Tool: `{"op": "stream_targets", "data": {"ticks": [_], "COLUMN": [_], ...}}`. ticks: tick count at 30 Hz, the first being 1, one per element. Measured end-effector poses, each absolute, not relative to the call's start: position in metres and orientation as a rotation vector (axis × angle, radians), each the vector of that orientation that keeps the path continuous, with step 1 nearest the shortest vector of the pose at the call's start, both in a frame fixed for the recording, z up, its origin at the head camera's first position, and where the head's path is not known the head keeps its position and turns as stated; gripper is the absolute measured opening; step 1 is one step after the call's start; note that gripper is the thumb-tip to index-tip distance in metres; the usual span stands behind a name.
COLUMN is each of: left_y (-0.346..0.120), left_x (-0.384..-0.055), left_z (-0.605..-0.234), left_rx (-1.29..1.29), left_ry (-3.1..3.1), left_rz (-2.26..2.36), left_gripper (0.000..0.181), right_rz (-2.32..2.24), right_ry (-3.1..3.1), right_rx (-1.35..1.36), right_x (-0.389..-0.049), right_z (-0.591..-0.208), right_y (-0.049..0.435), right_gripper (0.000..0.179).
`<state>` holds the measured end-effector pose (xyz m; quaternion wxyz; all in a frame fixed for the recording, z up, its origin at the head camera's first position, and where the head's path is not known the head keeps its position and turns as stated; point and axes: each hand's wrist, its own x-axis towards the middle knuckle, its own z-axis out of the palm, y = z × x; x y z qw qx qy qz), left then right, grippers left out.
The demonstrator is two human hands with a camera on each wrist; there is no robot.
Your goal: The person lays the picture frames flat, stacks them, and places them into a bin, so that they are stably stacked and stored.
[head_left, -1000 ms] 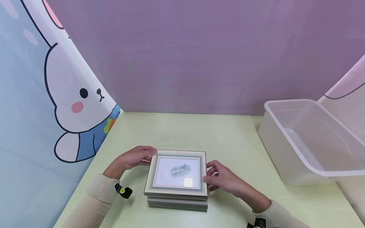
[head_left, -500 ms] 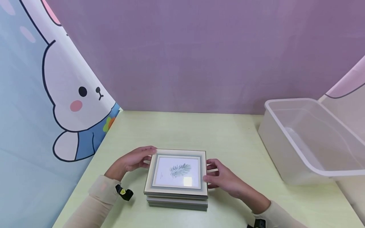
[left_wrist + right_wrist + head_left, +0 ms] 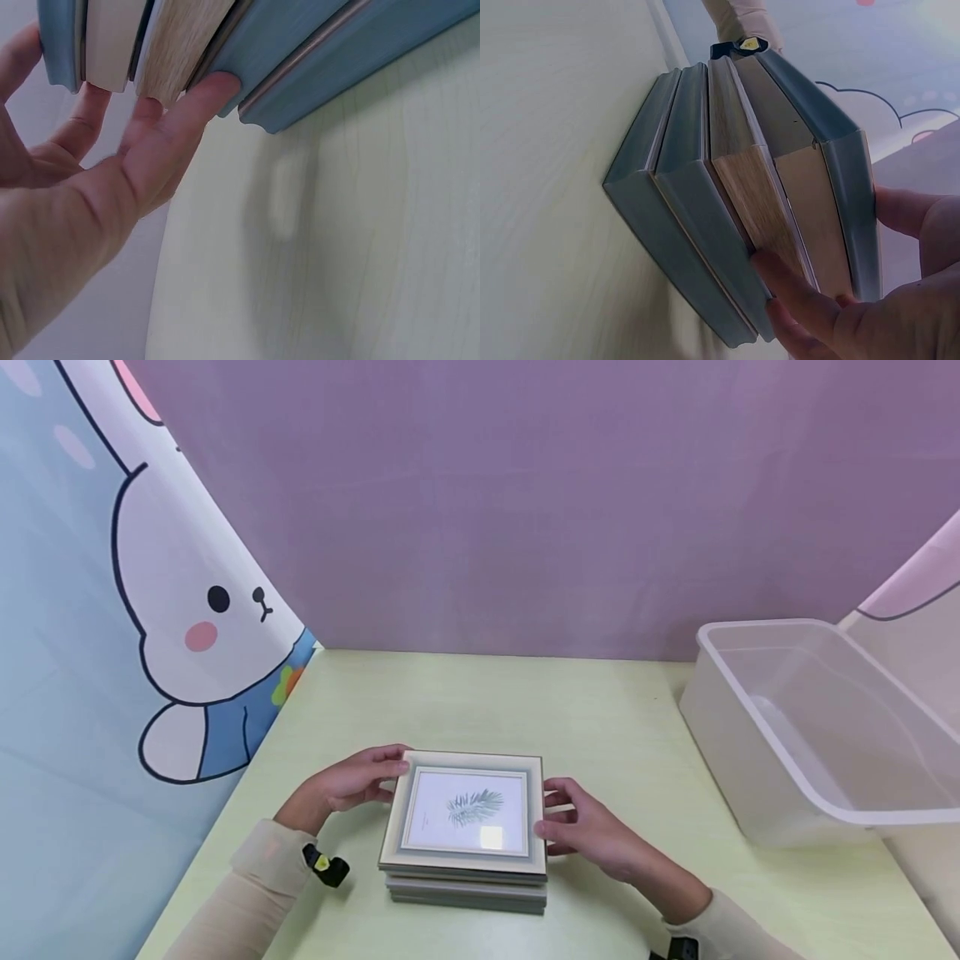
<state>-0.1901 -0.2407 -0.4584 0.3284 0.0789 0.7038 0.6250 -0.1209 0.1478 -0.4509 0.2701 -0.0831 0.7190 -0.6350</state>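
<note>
Several picture frames lie stacked on the table near its front edge. The top picture frame (image 3: pixel 431 831) shows a green leaf print under glass, with a pale cream border. Below it, the edges of the lower frames (image 3: pixel 465 893) show grey-blue. In the right wrist view, a wood-grain frame (image 3: pixel 754 184) sits mid-stack between blue-grey and beige ones. My left hand (image 3: pixel 356 781) holds the stack by its far left corner, fingertips against several frame edges. On the right side, my right hand (image 3: pixel 592 831) grips it with the thumb at the top frame and fingertips lower down the edges.
An open white plastic bin (image 3: pixel 757 752) stands at the table's right side. A purple backdrop (image 3: pixel 487 510) rises behind the pale table (image 3: pixel 585 702). A rabbit-printed cloth (image 3: pixel 180 652) borders the left side.
Both hands stay at the stack's sides. The left fingertip has slipped slightly off the top frame's corner, and the right fingers have shifted a little along the edge. The stack keeps its place.
</note>
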Motion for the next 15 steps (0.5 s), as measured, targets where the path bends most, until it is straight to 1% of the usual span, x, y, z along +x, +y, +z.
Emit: {"op": "stream_targets", "data": {"ticks": [6,15], "left_y": [-0.2393,-0.2389], "left_x": [-0.1892,-0.1894], "left_z": [-0.4573,-0.4553], "left_rx": [0.198,0.194], "left_ry": [1.835,1.832], "left_rz": [1.644,1.639], "left_gripper": [0.041,0.043], "right_rz": [-1.705,-1.662], "right_ry": [1.943,1.969], "right_rx": [-0.228,-0.252], "right_x": [-0.1213,-0.1244], "right_z": [-0.4496,-0.4463], "right_y": [0.1481,0.1518], "right_gripper": [0.072,0.069]}}
